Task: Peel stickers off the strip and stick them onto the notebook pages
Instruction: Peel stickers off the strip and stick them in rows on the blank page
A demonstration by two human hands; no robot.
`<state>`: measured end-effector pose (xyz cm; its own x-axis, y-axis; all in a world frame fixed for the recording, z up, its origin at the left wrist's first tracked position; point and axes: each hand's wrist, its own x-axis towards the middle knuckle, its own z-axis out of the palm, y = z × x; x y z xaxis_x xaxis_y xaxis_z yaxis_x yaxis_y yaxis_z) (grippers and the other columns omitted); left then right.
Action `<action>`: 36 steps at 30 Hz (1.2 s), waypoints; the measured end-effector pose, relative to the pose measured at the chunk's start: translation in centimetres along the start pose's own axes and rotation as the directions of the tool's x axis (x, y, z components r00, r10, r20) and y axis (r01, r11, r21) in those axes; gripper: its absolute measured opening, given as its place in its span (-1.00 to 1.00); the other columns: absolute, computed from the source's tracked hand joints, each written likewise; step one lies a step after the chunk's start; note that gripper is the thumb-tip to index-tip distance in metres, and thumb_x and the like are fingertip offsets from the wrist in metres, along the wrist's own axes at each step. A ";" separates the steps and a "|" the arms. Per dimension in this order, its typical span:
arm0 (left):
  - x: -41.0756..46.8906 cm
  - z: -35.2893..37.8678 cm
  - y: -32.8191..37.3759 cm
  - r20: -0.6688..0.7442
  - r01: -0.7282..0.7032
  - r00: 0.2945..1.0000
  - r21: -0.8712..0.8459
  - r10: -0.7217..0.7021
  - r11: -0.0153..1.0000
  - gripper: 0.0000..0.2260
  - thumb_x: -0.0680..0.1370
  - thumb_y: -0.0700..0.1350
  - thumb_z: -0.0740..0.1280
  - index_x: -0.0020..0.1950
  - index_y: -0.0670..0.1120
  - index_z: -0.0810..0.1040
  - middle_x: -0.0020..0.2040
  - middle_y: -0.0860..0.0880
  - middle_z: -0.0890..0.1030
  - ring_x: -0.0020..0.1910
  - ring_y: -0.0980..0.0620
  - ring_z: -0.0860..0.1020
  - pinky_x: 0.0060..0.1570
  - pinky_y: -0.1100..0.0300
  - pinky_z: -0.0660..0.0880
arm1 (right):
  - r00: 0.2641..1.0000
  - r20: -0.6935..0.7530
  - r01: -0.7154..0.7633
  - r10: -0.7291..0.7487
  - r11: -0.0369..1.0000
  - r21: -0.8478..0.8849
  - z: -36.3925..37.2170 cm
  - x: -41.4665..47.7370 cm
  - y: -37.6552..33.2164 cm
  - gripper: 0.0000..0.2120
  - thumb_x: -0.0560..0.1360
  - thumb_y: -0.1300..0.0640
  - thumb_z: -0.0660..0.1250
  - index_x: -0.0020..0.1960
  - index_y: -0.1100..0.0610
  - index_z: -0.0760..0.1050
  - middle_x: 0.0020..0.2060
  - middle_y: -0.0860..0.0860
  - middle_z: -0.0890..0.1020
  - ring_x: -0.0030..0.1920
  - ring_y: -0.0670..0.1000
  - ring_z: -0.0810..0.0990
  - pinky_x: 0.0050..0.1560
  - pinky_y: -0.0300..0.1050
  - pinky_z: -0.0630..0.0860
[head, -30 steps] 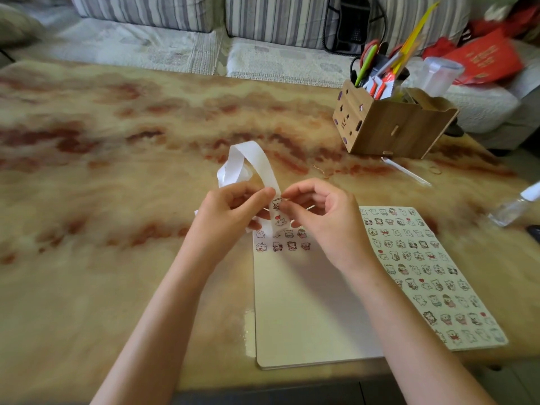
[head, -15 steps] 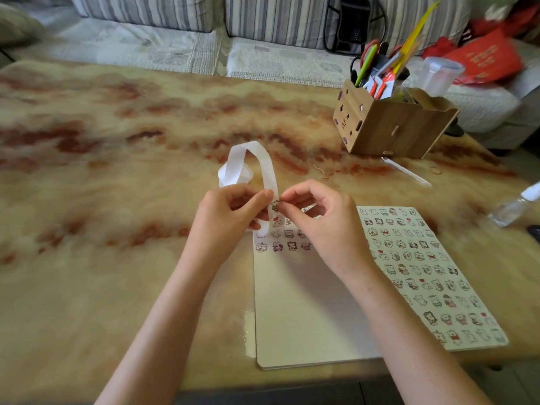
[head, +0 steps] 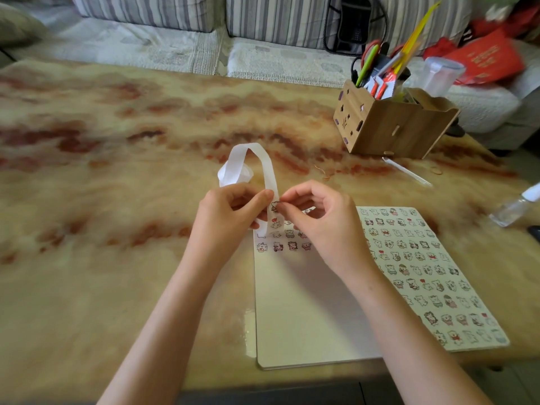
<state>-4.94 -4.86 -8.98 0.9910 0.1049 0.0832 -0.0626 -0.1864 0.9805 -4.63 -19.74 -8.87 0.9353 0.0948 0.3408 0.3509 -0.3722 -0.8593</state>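
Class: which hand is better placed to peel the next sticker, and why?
The right hand: its fingertips pinch at a sticker on the strip, which the left hand grips steady.

A home living room: striped sofa [head: 286, 19] behind a marble-patterned table [head: 117, 171].

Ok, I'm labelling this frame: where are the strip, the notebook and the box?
strip [head: 267, 168]: head view, on the white loop's arch.
notebook [head: 306, 311]: head view, on the bare left page.
box [head: 388, 133]: head view, on its front wall.
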 end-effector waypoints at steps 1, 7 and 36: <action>0.0 0.0 0.0 0.001 0.000 1.000 0.003 0.000 1.000 -0.85 0.52 -0.12 0.38 -0.18 -0.17 0.66 -0.31 -0.03 0.69 -0.31 0.14 0.63 -0.36 0.44 0.44 | 1.000 -0.002 -0.003 0.003 1.000 0.000 0.0 0.0 0.0 -0.90 0.42 0.26 0.47 -0.18 0.09 0.59 -0.31 -0.07 0.66 -0.28 -0.11 0.61 -0.24 -0.06 0.56; 0.0 0.1 0.0 -0.009 0.010 1.000 0.017 -0.010 1.000 -0.84 0.51 -0.12 0.38 -0.19 -0.18 0.66 -0.32 -0.02 0.68 -0.32 0.15 0.62 -0.36 0.43 0.44 | 0.999 -0.015 0.050 -0.051 0.996 -0.075 0.1 0.0 0.1 -0.91 0.42 0.26 0.46 -0.18 0.11 0.59 -0.32 -0.08 0.65 -0.29 -0.11 0.60 -0.30 -0.19 0.53; 0.1 -0.2 -0.4 -0.068 0.059 0.996 0.081 -0.053 0.995 -0.83 0.53 -0.08 0.35 -0.18 -0.11 0.66 -0.32 0.03 0.68 -0.36 0.24 0.57 -0.25 0.38 0.49 | 0.808 0.205 -0.492 0.553 0.823 -0.283 -6.6 0.3 0.9 -0.95 0.36 0.16 0.52 -0.21 0.11 0.66 -0.33 -0.03 0.70 -0.36 -0.12 0.54 -0.14 -0.16 0.45</action>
<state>-4.86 -4.62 -9.30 0.9826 0.1807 0.0427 0.0054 -0.2581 0.9661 -4.30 -26.15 -7.03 0.9587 0.0599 -0.2782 -0.1842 -0.6145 -0.7671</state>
